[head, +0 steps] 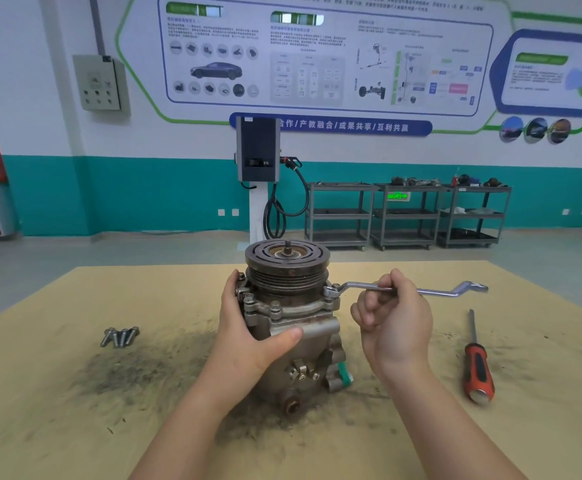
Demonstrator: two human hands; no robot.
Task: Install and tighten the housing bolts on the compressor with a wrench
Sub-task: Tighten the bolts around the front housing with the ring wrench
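1. In the head view, the grey cast-metal compressor with a dark grooved pulley on top stood upright at the centre of the frame on the tan, soot-stained board tabletop.
2. The left hand was wrapped around the left side of the housing, with the thumb laid across the front and the fingers curled behind, bracing it.
3. The right hand, right of centre, was closed in a fist around the middle of the shank of the long chrome offset ring wrench. The wrench's near ring sat over a bolt head at the flange's right edge, and its far ring pointed toward the right of the frame.
4. The step in hand appeared to be tightening that right-side bolt. The next move would likely call for a swing of the handle about the bolt while the left hand kept the body from turning, then a reset of the ring.
5. Count: one compressor and one wrench. One red-and-black-handled screwdriver lay at the lower right.
6. About four loose silver flanged bolts lay bunched at the left, well apart from the compressor.
7. At least four bolt heads showed seated on the flange; the rear ones were hidden.
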